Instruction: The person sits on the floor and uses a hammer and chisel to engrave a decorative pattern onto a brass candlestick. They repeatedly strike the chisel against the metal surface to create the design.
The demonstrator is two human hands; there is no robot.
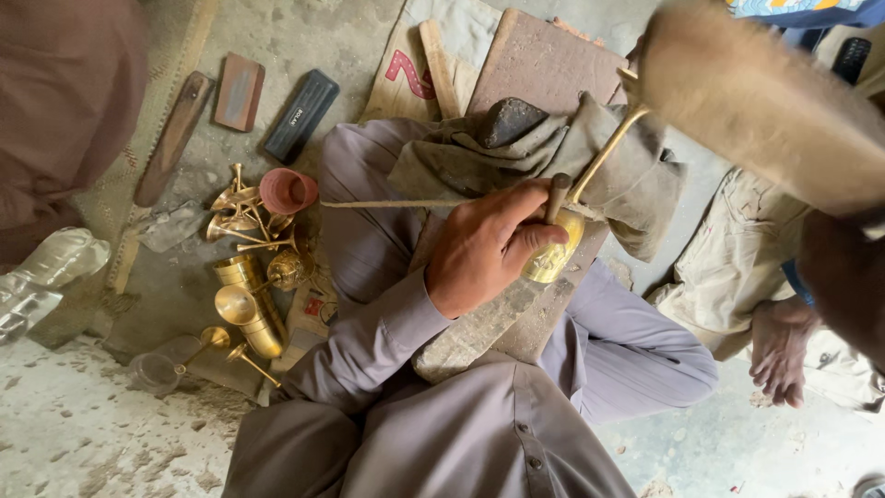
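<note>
I sit cross-legged with a worn wooden board (479, 323) across my lap. My left hand (489, 249) presses a small brass cup (553, 256) with a long thin stem (604, 152) onto the board. The same hand pinches a short dark punch (559, 189) upright against the cup. My right hand (843, 277) is raised close to the camera at the right edge, dark and blurred. It grips a big tan wooden mallet (756, 92), also blurred, up at the top right. A thin rod (387, 204) runs left from my left hand.
A grey-brown cloth (627, 175) and a dark stone (507, 120) lie beyond the board. Several brass goblets (244, 277) and a red cup (288, 190) are heaped at the left, beside a black case (301, 115) and a plastic bottle (46, 267). Another person's foot (782, 350) rests at right.
</note>
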